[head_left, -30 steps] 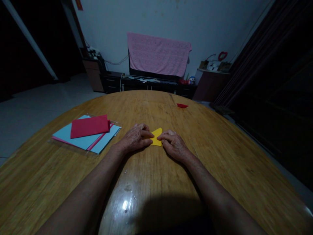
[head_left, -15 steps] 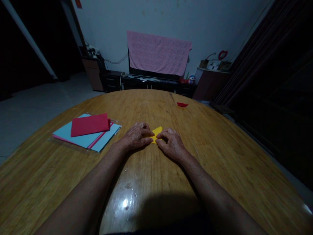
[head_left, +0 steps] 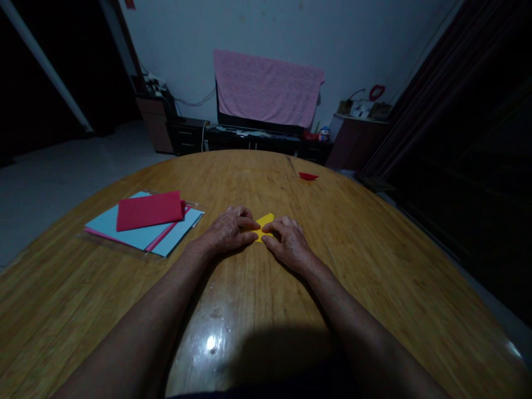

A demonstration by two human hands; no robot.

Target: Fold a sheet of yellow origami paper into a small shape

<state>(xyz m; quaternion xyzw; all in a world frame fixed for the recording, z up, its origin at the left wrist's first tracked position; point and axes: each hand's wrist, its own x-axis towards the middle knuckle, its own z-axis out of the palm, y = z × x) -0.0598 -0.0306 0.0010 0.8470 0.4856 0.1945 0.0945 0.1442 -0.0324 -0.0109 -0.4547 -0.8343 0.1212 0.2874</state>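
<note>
At the left of the frame, a red folded paper (head_left: 148,211) lies across pale blue sheets (head_left: 103,221) on the desk (head_left: 249,288). Near the centre, my left grip (head_left: 228,230), then the yellow folded paper (head_left: 266,219), then my right grip (head_left: 290,242): finger and thumb of each touch the paper, though whether they pinch I cannot tell. Farther right, toward the upper frame, sits a small red piece (head_left: 308,176).

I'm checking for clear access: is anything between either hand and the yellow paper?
Nothing visible is: the left hand and the right hand both touch the yellow paper directly. The red folded paper lies off to the left, and the small red piece sits farther back, to the right.
</note>
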